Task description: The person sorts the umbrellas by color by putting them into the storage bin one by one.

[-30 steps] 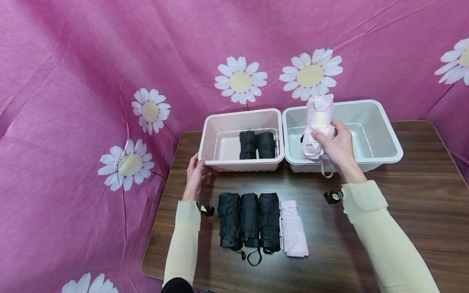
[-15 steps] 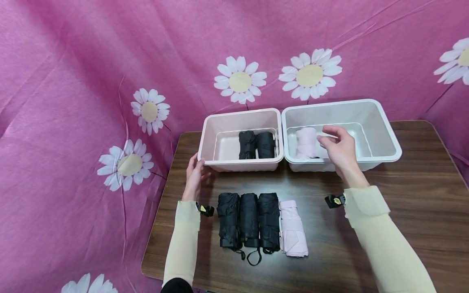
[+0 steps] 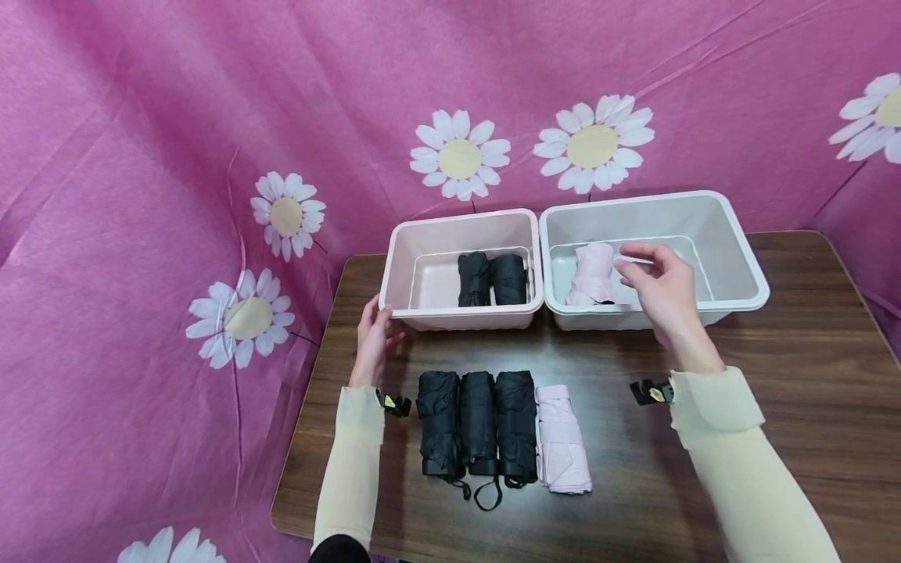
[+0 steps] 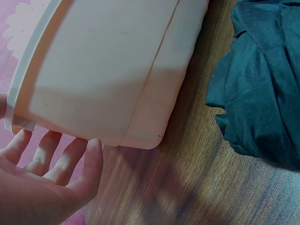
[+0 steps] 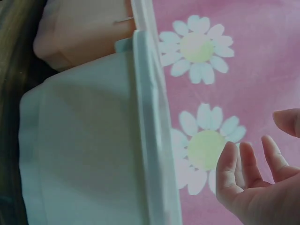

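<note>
Bins held folding umbrellas: left two black, right newly one pink; left hand pinched left rim, right hand spread.

A brown table bears two bins and four umbrellas.

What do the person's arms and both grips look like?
The left sleeve and right sleeve are pale cream; the right one's wide cuff looks folded back. A black piece shows at the left one's lower end. The left wrist unit and right wrist unit are black, each with a small yellow mark. The left grip and right grip wear no gloves.
</note>
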Demonstrator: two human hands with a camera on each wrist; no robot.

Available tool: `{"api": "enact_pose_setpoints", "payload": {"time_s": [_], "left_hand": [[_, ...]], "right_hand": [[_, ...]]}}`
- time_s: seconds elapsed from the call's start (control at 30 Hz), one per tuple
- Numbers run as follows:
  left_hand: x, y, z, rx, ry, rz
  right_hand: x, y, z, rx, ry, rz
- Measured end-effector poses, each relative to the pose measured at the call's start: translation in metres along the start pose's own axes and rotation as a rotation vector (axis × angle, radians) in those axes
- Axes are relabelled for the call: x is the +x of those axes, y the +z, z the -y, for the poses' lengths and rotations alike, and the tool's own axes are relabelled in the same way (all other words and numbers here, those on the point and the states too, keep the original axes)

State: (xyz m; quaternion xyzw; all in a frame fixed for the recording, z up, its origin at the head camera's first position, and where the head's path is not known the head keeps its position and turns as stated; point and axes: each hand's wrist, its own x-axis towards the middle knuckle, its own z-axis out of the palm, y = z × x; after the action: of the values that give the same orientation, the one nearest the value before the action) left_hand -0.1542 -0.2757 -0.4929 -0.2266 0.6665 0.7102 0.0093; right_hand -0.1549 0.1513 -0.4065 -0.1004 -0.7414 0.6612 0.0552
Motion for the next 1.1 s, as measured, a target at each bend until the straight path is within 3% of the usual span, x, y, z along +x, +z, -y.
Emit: {"api": "enact_pose_setpoints", "payload": {"time_s": [0.13,0.33,0.4,0.8,1.1], "left_hand": [[-0.001,0.000,0.000,0.015,0.004,0.005],[-0.003,0.000,0.000,0.016,0.012,0.001],[-0.003,0.000,0.001,0.021,0.010,0.001],[-0.002,-0.001,-0.002,0.044,0.017,-0.004],[-0.004,0.001,-0.002,0.045,0.017,-0.001]], "right_hand": [[-0.008,-0.004,0.007,0.051,-0.048,0.007],[-0.022,-0.012,0.016,0.290,-0.121,0.063],[-0.027,-0.015,0.019,0.323,-0.140,0.080],[-0.051,-0.027,0.028,0.381,-0.243,0.158],[-0.065,-0.029,0.018,0.249,-0.236,0.207]]}}
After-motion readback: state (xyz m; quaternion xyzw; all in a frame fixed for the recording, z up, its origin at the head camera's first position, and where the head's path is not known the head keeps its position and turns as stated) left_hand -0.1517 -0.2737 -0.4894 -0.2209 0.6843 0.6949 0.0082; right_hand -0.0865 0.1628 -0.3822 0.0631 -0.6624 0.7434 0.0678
